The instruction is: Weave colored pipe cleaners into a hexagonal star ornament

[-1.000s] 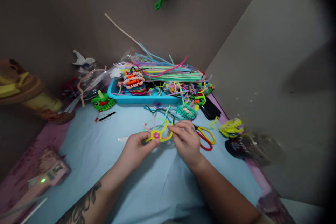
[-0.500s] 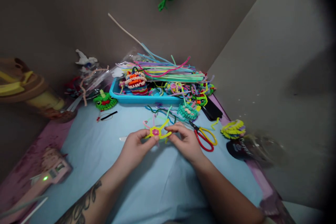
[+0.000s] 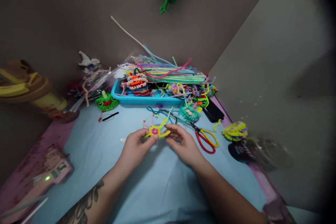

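My left hand (image 3: 136, 147) pinches the near left rim of a small pipe-cleaner piece (image 3: 154, 131) between thumb and fingers. The piece has a pink centre, a yellow ring around it, and yellow and pink stems sticking out. My right hand (image 3: 182, 143) is just to its right, thumb and fingertips parted around the end of a yellow stem. Whether a fingertip still touches that stem is too small to tell. Beyond the hands lie loose green and blue pipe cleaners (image 3: 160, 112) and a teal pipe-cleaner figure (image 3: 189, 112). Scissors (image 3: 206, 140) with red and yellow handles lie right of my right hand.
A blue tray (image 3: 147, 100) at the back holds crafted figures and a bundle of pipe cleaners (image 3: 168, 73). A green figure (image 3: 107, 102), a phone (image 3: 214, 112), a yellow figure (image 3: 235, 132), a cup (image 3: 241, 150) and a pink power strip (image 3: 49, 178) stand around the blue cloth.
My right fingers have parted from their pinch on the yellow stem's end. My left hand keeps its hold on the piece. The whole view has shifted slightly.
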{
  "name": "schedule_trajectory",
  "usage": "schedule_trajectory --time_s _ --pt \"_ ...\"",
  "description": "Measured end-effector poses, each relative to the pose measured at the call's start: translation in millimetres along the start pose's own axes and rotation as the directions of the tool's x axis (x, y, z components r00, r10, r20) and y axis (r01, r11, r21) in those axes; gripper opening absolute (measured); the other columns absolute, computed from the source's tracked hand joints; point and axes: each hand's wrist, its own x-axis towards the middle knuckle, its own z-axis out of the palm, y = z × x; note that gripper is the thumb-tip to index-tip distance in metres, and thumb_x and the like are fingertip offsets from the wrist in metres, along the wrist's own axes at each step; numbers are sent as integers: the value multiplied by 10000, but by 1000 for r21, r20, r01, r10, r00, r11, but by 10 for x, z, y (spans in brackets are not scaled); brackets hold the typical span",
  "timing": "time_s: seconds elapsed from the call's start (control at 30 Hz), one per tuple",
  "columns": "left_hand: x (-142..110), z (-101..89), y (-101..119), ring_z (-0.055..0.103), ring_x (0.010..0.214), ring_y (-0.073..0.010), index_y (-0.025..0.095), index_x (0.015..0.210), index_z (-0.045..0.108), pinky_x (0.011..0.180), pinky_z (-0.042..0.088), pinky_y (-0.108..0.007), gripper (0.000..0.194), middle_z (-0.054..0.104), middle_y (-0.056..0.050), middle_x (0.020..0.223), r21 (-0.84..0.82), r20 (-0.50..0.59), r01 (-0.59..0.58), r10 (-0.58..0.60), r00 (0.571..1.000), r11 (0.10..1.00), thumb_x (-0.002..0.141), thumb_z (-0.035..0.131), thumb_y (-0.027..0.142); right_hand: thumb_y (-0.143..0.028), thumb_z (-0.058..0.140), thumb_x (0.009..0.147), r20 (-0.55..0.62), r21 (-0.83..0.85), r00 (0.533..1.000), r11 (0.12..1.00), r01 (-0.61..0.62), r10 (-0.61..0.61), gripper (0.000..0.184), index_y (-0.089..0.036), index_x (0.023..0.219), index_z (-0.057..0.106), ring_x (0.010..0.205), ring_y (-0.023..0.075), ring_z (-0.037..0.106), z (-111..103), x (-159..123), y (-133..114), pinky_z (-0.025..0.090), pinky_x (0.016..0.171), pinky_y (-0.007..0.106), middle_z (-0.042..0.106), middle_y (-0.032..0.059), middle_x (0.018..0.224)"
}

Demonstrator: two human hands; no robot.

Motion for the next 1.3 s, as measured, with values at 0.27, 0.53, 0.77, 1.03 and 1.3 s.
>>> schedule_trajectory --time_s 0.27,0.53,0.77,1.03,1.3 --pt "10 1 -39 629 746 -215 164 714 724 715 452 -289 200 745 -52 780 -32 15 -11 12 1000 999 723 661 354 -156 720 622 -87 198 994 979 -48 67 361 -224 964 629 736 132 646 86 14 26 503 686 254 651 -14 829" --pt "20 48 -79 587 688 -176 152 697 719 669 431 -266 238 716 -50 741 -236 35 67 -60 998 969 702 702 389 -245 769 629 -375 181 926 983 15 55 251 -201 773 568 640 134 642 102 13 30 492 613 237 622 -37 661" --pt "-5 75 -87 554 680 -150 146 738 727 678 406 -250 249 692 -30 723 -338 18 108 -108 994 935 701 724 392 -231 753 649 -331 156 943 988 17 36 155 -191 713 618 703 167 676 211 -16 24 539 669 280 706 18 745" --pt "-29 110 -41 582 774 -162 150 753 720 777 420 -259 237 713 -36 787 -483 119 149 -104 987 863 695 748 378 -175 590 826 -217 -339 919 908 245 -329 139 -214 860 719 656 155 615 207 -94 27 493 644 281 678 12 703" --pt "-36 76 -30 593 767 -161 161 759 722 762 429 -254 221 718 -30 787 -434 108 111 -71 992 894 708 733 375 -93 461 875 60 -558 858 696 452 -509 287 -210 1008 687 781 184 596 126 -86 13 491 697 306 654 55 801"
